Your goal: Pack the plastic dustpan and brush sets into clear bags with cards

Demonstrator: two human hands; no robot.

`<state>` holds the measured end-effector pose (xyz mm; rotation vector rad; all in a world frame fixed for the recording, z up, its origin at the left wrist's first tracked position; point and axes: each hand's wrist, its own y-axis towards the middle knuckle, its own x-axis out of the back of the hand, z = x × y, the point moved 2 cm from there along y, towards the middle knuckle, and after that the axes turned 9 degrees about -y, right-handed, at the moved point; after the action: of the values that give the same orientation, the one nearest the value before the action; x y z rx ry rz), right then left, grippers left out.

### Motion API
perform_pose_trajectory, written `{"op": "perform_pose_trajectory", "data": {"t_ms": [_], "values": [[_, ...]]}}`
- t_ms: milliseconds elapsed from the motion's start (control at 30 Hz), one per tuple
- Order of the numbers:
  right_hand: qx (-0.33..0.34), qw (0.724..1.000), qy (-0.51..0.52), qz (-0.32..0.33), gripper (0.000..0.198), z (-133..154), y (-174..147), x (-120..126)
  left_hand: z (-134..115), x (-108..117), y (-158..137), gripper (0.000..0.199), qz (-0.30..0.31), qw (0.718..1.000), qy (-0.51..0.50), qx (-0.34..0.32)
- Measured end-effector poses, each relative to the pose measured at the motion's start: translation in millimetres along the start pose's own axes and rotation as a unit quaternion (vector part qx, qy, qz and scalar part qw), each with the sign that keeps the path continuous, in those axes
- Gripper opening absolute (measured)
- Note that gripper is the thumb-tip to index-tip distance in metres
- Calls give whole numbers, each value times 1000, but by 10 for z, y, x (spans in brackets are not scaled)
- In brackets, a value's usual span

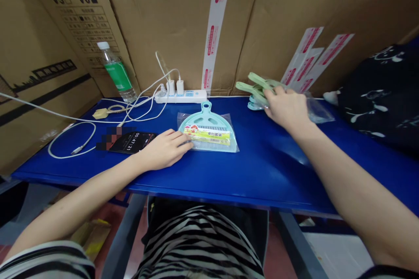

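Observation:
A light-blue dustpan [206,117] in a clear bag, with a brush and a yellow label strip showing, lies flat on the blue table. My left hand [168,149] rests palm down beside it, fingers stretched out and fingertips touching the bag's left edge. At the right rear, my right hand [288,107] is closed over green dustpans [258,89] whose looped handles stick out to the left. Below these shows a light-blue handle [253,103]. Clear wrapping [319,111] spreads to the right of that hand, which hides most of the pile.
Behind the dustpan stands a white power strip [193,96] with chargers and tangled white cables [144,113]. A phone [132,141] lies left of my left hand. A water bottle [118,74] leans against the cardboard wall [183,30]. Dark patterned cloth [376,87] is at the right.

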<state>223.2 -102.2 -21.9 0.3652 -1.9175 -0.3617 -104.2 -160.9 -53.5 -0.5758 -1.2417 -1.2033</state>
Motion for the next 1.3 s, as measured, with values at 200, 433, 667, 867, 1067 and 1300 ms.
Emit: {"op": "perform_pose_trajectory", "data": {"t_ms": [200, 433, 667, 867, 1067, 1300], "values": [[-41, 998, 19, 44, 40, -68, -47, 60, -3, 11, -2, 20, -4, 1000, 2, -3], [60, 994, 94, -18, 44, -284, -21, -99, -8, 32, -11, 19, -3, 1000, 4, -2], [123, 988, 84, -33, 35, -317, -35, -198, -6, 17, -12, 21, 14, 1000, -3, -2], [38, 997, 52, -35, 34, -98, -76, -119, 0, 22, -16, 20, 1, 1000, -1, -9], [-53, 998, -14, 34, 28, 9, -168, -33, -3, 11, -14, 19, 7, 1000, -4, -6], [-42, 999, -14, -27, 46, 15, -129, -289, -1, 14, -4, 20, 15, 1000, -9, -5]]}}
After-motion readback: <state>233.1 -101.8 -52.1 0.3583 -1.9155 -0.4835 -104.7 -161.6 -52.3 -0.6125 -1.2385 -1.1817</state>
